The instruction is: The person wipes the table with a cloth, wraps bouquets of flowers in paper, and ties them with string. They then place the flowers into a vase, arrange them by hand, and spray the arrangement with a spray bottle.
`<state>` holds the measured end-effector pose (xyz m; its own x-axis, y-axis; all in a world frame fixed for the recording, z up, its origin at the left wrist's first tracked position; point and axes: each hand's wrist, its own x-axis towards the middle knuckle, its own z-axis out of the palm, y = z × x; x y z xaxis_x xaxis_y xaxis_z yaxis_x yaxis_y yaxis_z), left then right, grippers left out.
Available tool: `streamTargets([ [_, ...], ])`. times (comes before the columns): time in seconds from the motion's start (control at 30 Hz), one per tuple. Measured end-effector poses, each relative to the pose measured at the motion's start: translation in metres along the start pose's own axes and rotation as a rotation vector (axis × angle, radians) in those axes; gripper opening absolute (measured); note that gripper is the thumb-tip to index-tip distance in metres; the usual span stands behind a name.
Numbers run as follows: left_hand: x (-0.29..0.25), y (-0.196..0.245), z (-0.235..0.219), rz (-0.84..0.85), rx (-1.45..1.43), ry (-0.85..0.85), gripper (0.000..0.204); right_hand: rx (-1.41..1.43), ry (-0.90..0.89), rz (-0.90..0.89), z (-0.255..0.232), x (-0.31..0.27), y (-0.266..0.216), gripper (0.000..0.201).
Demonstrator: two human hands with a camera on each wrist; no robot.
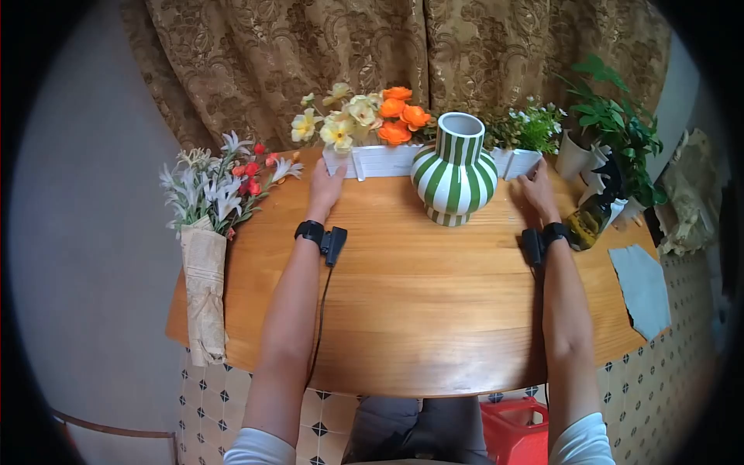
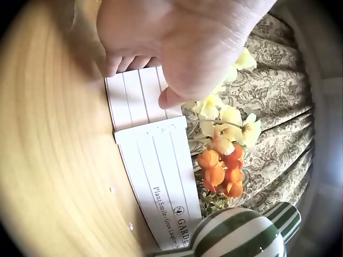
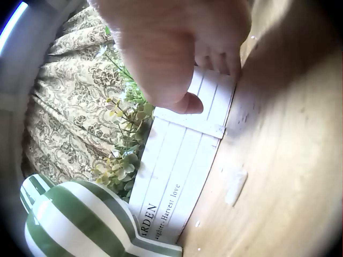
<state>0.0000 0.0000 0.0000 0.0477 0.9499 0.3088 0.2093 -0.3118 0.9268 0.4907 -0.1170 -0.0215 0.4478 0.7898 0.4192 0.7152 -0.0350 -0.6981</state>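
A long white wooden planter box (image 1: 391, 161) with printed lettering stands at the back of the table. Cream-yellow flowers (image 1: 349, 124), orange flowers (image 1: 403, 115) and small white flowers with greenery (image 1: 535, 128) rise from it. My left hand (image 1: 325, 188) grips its left end, thumb on the front face (image 2: 147, 101) and fingers round the end. The right hand (image 1: 540, 192) holds the opposite end the same way, thumb on the front in the right wrist view. A green-and-white striped vase (image 1: 455, 178) stands before the box and hides part of its middle.
A paper-wrapped bouquet (image 1: 205, 256) lies at the table's left edge. On the right are potted green plants (image 1: 620, 139), a dark glass container (image 1: 589, 225) and a grey sheet (image 1: 642, 287). Patterned curtains (image 1: 279, 54) hang behind; a red stool (image 1: 515, 434) is below the front edge.
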Motion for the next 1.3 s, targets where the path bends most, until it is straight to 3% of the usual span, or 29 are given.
streamTargets([
  [0.13,0.019,-0.017,-0.011,0.032,0.051,-0.004,0.042,0.005,-0.068,0.036,0.005,0.004,-0.020,0.070],
  [0.2,0.019,-0.016,-0.009,0.014,0.106,0.015,0.043,-0.037,-0.007,-0.082,0.005,0.003,-0.022,0.074],
  [0.37,0.024,-0.030,-0.009,0.127,0.037,0.041,0.044,-0.087,-0.017,-0.042,0.003,0.000,-0.037,0.082],
  [0.47,0.024,-0.027,-0.010,0.106,0.040,0.000,0.047,-0.121,-0.050,0.017,0.002,0.000,-0.034,0.079],
  [0.5,0.023,-0.027,-0.010,0.101,0.016,0.008,0.049,-0.205,0.086,-0.109,0.014,-0.001,-0.023,0.069],
  [0.53,0.019,-0.024,-0.009,0.101,0.016,0.005,0.049,-0.206,0.087,-0.106,0.009,-0.008,-0.031,0.069],
  [0.6,0.004,-0.004,-0.006,-0.074,0.467,0.278,0.056,-0.183,0.147,-0.292,-0.010,-0.038,-0.068,0.064],
  [0.63,-0.007,0.011,-0.002,-0.072,0.466,0.277,0.056,-0.209,0.012,-0.138,-0.017,-0.053,-0.083,0.072],
  [0.67,-0.021,0.029,0.006,-0.048,0.290,0.067,0.063,-0.209,0.013,-0.138,-0.024,-0.066,-0.098,0.072],
  [0.7,-0.038,0.050,0.016,-0.024,0.112,-0.140,0.071,0.106,-0.214,-0.113,-0.030,-0.079,-0.114,0.081],
  [0.73,-0.064,0.077,0.031,-0.064,0.041,-0.220,0.076,0.423,-0.440,-0.084,-0.030,-0.089,-0.124,0.090],
  [0.8,-0.091,0.101,0.066,-0.070,-0.097,-0.384,0.083,0.472,-0.514,-0.158,-0.022,-0.101,-0.139,0.100],
  [0.9,-0.094,0.101,0.093,0.106,-0.333,-0.576,0.082,0.550,-0.599,-0.226,-0.018,-0.099,-0.152,0.114],
  [1.0,-0.093,0.110,0.090,-0.036,-0.377,-0.569,0.082,0.610,-0.613,-0.211,-0.019,-0.092,-0.164,0.120],
  [1.13,-0.085,0.103,0.089,-0.003,-0.333,-0.519,0.080,0.513,-0.543,-0.231,-0.005,-0.092,-0.163,0.126],
  [1.2,-0.084,0.105,0.086,-0.023,-0.328,-0.518,0.081,0.676,-0.544,-0.256,0.004,-0.091,-0.161,0.126],
  [1.3,-0.084,0.107,0.085,-0.051,-0.438,-0.523,0.091,0.593,-0.517,-0.285,0.012,-0.083,-0.155,0.123],
])
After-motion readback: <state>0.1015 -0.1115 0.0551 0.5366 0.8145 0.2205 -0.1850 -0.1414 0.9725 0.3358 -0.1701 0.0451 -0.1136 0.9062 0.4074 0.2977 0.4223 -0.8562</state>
